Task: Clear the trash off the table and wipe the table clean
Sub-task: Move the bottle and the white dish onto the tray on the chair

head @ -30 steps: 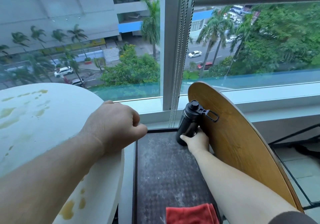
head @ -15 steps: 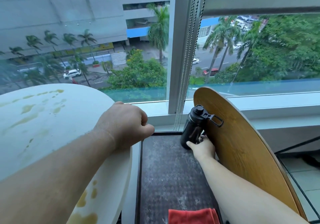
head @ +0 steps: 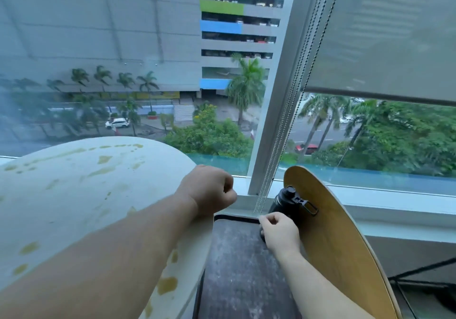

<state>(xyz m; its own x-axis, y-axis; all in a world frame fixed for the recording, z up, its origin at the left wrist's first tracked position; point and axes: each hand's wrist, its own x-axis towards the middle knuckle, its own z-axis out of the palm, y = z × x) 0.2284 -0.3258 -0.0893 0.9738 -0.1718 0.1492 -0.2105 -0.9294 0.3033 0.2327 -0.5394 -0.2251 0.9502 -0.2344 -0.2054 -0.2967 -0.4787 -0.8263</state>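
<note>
Left hand [head: 207, 190]: clenched in a fist, empty, resting at the edge of the round white table [head: 74, 195].
Right hand [head: 280, 233]: grasping the black flask [head: 286, 202] low on its body.
Table location: left of view, yellow stains across top and rim.
Technique: lift the flask straight up, kept upright.
Edges: wooden chair back [head: 333, 232] touches the flask on the right.
Open room: dark seat surface [head: 237, 269] between table and chair.

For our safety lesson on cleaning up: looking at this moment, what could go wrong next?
1. The black bottle stands tilted against the wooden chair back; if the right hand lets go, it may topple.
2. Yellow spills cover the white table; the left hand and forearm could smear them.
</note>
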